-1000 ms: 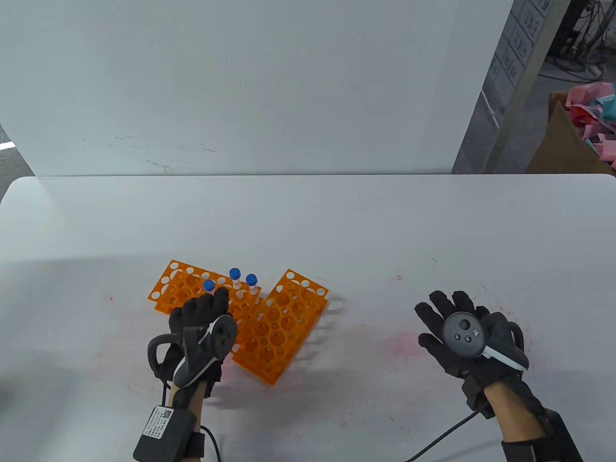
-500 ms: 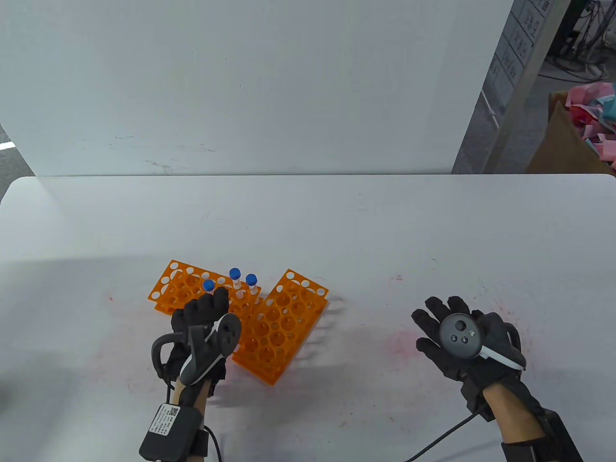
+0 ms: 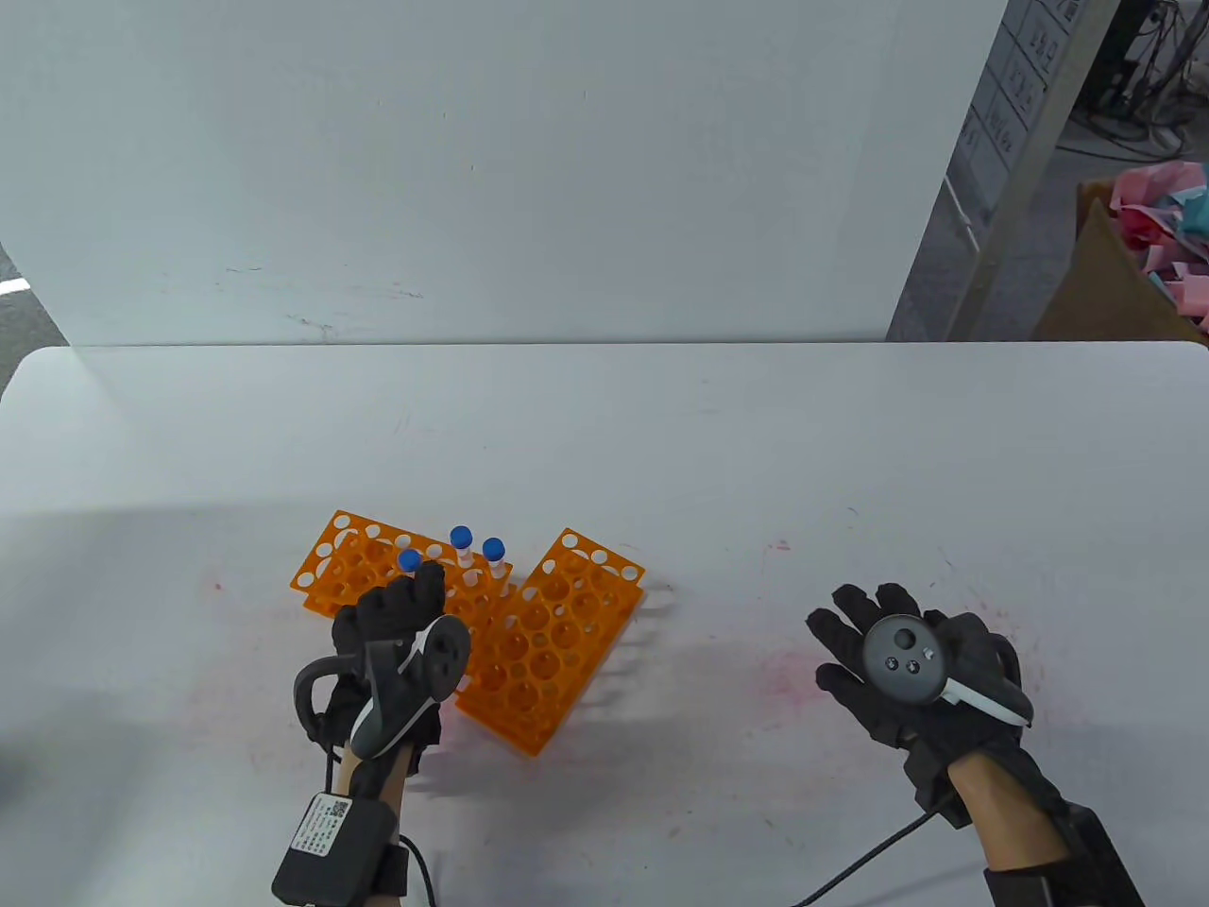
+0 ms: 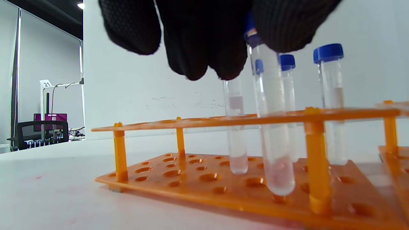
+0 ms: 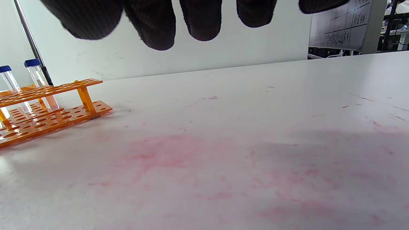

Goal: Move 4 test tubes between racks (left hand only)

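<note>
Two orange racks lie side by side on the white table, the left rack [image 3: 345,557] and the right rack [image 3: 553,633]. My left hand [image 3: 416,590] hangs over the left rack. In the left wrist view its fingertips [image 4: 281,28] pinch the blue cap of a clear test tube [image 4: 273,134]. That tube stands through the rack's top plate [image 4: 191,123], its bottom just above the base. Three more tubes stand beside it. The table view shows three blue caps [image 3: 461,537]. My right hand [image 3: 859,614] lies flat on the table, fingers spread, holding nothing.
The right rack's holes look empty. A rack end [image 5: 48,91] and two tubes show at the left of the right wrist view. Pink stains [image 3: 784,671] mark the table. A white wall panel [image 3: 472,170] stands behind the table.
My right hand has slid a little to the left. My left hand has barely shifted over the left rack. The tubes and racks stand as before.
</note>
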